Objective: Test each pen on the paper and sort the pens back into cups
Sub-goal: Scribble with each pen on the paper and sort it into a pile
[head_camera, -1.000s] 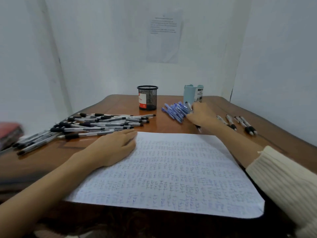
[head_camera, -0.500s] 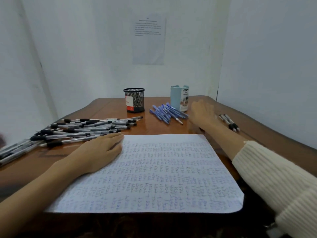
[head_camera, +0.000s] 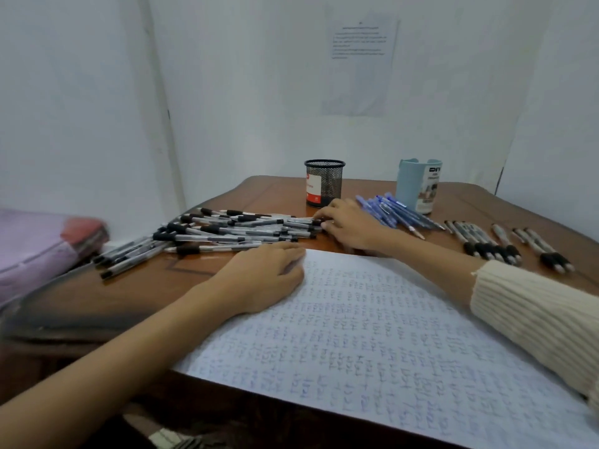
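Note:
A large sheet of paper (head_camera: 382,335) covered in blue scribbles lies on the wooden table (head_camera: 136,286). My left hand (head_camera: 262,280) rests flat on its top left corner. My right hand (head_camera: 348,225) reaches across to the right end of a big pile of clear black-grip pens (head_camera: 214,234), its fingertips on the pen ends. A black mesh cup (head_camera: 324,183) and a light blue cup (head_camera: 418,184) stand at the back. Blue pens (head_camera: 392,210) lie between them. Several more black-grip pens (head_camera: 486,241) lie in a row at the right.
A pink and red bundle (head_camera: 48,244) sits at the left edge of the table. White walls close in behind and on both sides, with a printed sheet (head_camera: 359,63) stuck on the back wall.
My right hand has moved from the pens at the right, past the blue pens, over to the black-grip pile on the left. The left hand has stayed on the paper.

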`<state>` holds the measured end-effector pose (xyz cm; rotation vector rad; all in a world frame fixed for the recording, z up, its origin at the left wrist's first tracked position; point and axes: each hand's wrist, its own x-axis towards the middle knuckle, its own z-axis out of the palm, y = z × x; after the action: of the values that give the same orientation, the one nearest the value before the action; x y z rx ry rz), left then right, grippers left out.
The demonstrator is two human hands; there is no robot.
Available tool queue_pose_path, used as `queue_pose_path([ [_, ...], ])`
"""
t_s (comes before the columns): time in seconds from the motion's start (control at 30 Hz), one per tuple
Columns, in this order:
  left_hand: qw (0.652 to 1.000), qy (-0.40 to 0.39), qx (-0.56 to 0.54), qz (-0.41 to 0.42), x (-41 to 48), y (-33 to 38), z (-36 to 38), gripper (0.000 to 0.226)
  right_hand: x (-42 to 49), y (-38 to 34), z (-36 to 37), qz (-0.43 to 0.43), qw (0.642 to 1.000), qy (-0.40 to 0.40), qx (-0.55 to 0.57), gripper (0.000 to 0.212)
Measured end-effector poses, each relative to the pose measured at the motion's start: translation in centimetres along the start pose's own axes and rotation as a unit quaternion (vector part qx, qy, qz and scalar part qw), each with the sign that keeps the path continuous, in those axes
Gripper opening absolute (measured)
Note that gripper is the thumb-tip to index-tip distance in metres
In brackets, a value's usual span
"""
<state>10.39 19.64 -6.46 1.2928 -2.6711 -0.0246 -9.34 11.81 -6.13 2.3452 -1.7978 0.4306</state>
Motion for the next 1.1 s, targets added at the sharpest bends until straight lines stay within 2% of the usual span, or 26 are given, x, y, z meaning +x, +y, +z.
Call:
queue_pose_path([
  [0.17,1.0,-0.002,0.003,-0.003,-0.1,-0.1,0.0,0.049,0.6,0.4,0.8,0.003,0.995,0.033,0.091,0.028],
  [0.3,1.0,-0.003,0.001,0.0,-0.1,0.0,0.0,0.049,0.6,0.5,0.3,0.031,0.987,0.0,0.158,0.031],
  [0.57,1.0,-0.003,0.003,0.003,-0.2,0.1,0.0,0.049,0.2,0.7,-0.3,0.113,0.945,0.042,0.304,0.018],
  [0.63,1.0,-0.001,0.003,0.003,-0.2,0.0,0.0,0.049,-0.1,0.4,-0.8,0.145,0.904,0.082,0.395,0.014],
  [0.73,1.0,0.002,0.006,0.004,-0.3,0.0,-0.1,0.048,-0.8,-0.2,-2.7,0.19,0.819,0.175,0.513,0.009],
  [0.8,1.0,0.001,0.005,0.002,-0.3,0.0,-0.1,0.048,-1.5,-0.1,-3.9,0.223,0.774,0.254,0.536,0.015],
  [0.87,1.0,-0.002,0.008,0.001,-0.3,0.0,-0.2,0.048,-2.5,0.1,-4.6,0.245,0.749,0.293,0.542,0.025],
  [0.97,1.0,-0.004,0.007,-0.002,-0.3,0.0,0.0,0.043,-4.2,-0.2,-5.0,0.262,0.75,0.232,0.561,0.025],
  [1.1,1.0,-0.002,0.002,-0.001,-0.4,0.1,-0.1,0.044,-6.0,-0.9,-5.3,0.267,0.753,0.069,0.597,0.012],
])
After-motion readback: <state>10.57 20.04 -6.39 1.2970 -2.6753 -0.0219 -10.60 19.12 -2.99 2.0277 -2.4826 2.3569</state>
